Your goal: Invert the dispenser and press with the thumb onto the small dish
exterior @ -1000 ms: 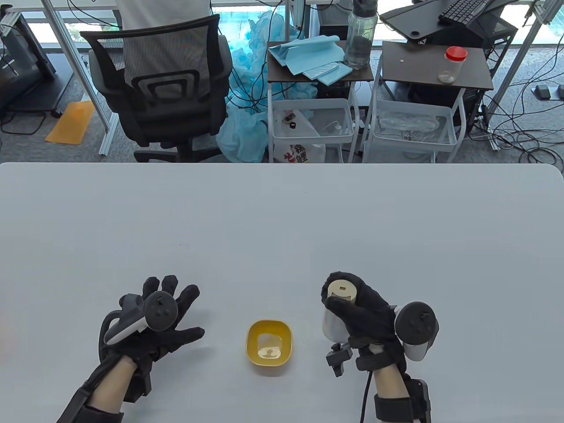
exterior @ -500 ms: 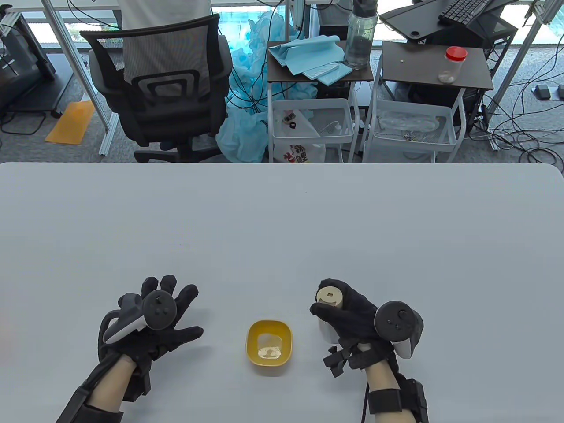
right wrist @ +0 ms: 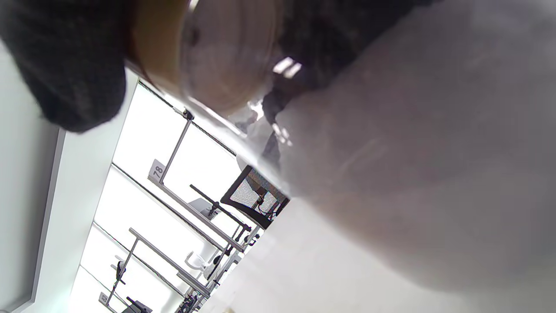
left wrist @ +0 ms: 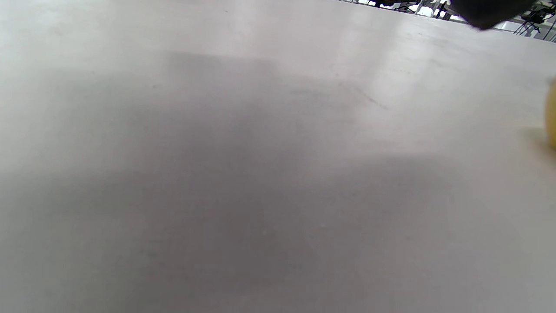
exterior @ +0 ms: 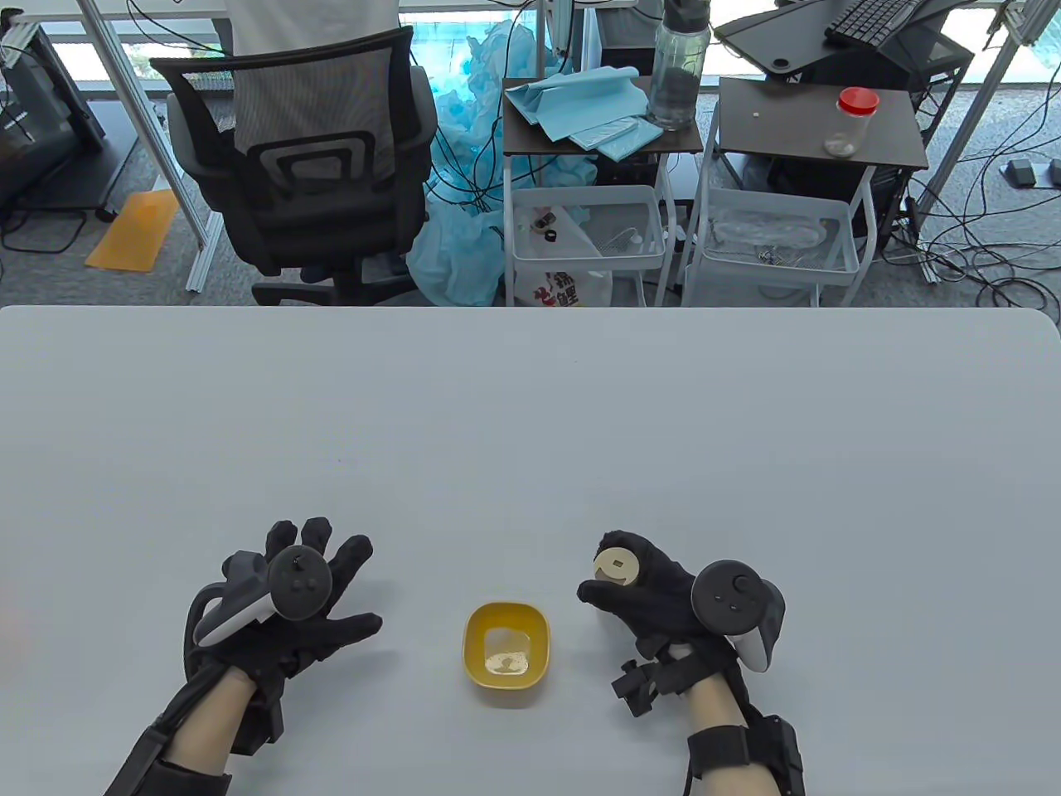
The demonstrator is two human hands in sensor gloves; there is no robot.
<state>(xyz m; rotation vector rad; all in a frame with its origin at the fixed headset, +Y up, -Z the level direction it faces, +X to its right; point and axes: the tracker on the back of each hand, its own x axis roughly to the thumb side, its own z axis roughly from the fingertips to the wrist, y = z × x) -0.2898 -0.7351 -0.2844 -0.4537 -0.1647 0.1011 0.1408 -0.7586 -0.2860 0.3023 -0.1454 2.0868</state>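
— Fingers of the right hand (exterior: pixel 663 593) are wrapping around the dispenser (exterior: pixel 616 565) in the table view, thumb lying across its side just under the tan cap. Compared with a second ago, the hand is sitting lower and closer to the table (exterior: pixel 530 414), and the cap is facing up toward the camera.

— So it isn't inverted?

— Not by my reading; it looks to be standing upright, just to the right of the small dish (exterior: pixel 506 654). The left hand (exterior: pixel 286 609) is lying spread and flat, holding nothing, unchanged.

— And what's in the dish?

— The yellow dish is showing a small pale patch at its bottom.

— Left wrist view?

— Mostly bare tabletop, with a sliver of yellow dish (left wrist: pixel 551 115) at the right edge; no fingers clearly visible.

— Right wrist view?

— Gloved fingers (right wrist: pixel 65 65) are clutching the dispenser (right wrist: pixel 208 52), its clear body blurring close to the lens; contents unreadable.
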